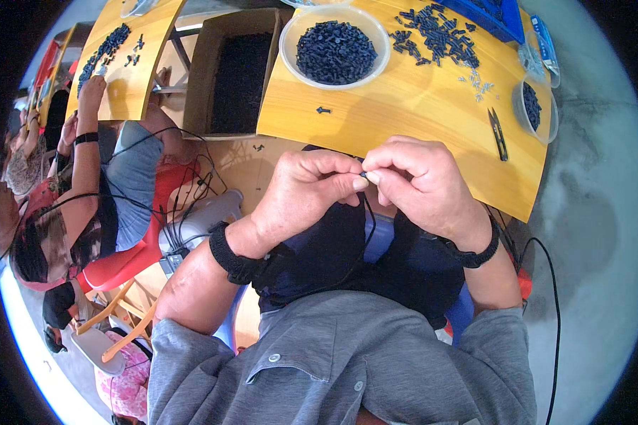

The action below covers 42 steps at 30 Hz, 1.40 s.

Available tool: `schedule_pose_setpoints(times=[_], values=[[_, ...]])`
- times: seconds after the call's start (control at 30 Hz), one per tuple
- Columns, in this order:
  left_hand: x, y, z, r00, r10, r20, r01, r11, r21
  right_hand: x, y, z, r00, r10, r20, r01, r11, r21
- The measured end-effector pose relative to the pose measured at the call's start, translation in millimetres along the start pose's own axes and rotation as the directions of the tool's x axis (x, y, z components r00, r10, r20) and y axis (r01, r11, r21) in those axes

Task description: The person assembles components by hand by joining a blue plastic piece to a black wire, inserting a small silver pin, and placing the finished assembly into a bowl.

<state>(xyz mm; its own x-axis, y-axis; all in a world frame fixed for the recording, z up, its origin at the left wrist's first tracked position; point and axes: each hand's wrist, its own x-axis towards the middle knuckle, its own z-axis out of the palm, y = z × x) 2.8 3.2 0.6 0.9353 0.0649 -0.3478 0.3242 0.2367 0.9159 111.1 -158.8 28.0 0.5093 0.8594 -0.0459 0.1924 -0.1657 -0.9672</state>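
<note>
Just off the table's near edge, my left hand (319,183) and my right hand (418,177) meet fingertip to fingertip. Between their pinched thumbs and forefingers is a small dark part (364,174), mostly hidden by the fingers. One loose small black part (323,110) lies alone on the yellow wooden table (404,113). Beyond it stands a round translucent tub (285,57) full of small black parts (337,53). A heap of similar black parts (443,39) spreads to its right, with small clear pieces (476,83) nearby. Black thread snips (498,134) lie at the table's right side.
A small clear cup (550,127) of black parts sits at the right edge. A blue tray (485,18) is at the back. A cardboard box (198,92) of dark material stands left of the table. Another person (85,177) works at a neighbouring table (131,92). Cables (556,304) hang nearby.
</note>
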Motion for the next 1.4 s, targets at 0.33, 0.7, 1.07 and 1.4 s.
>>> schedule_pose_setpoints(times=[0.33,0.7,1.07,1.4], values=[[-0.2,6.8,-0.9,0.999,-0.035,0.027,0.036,0.997,-0.07,-6.1,4.1,11.2,0.986,-0.05,-0.157,0.053,0.998,0.018],[-0.3,7.3,0.3,0.995,-0.087,0.041,0.09,0.994,-0.06,-13.4,12.2,21.2,0.919,-0.309,-0.247,0.284,0.95,-0.13],[-1.7,15.7,-3.5,0.994,-0.095,0.058,0.098,0.993,-0.067,-8.9,9.5,15.1,0.928,-0.311,-0.205,0.292,0.949,-0.117],[-1.6,9.3,-6.5,0.996,-0.041,0.078,0.055,0.982,-0.18,-10.8,7.0,16.9,0.958,-0.18,-0.223,0.173,0.984,-0.049]])
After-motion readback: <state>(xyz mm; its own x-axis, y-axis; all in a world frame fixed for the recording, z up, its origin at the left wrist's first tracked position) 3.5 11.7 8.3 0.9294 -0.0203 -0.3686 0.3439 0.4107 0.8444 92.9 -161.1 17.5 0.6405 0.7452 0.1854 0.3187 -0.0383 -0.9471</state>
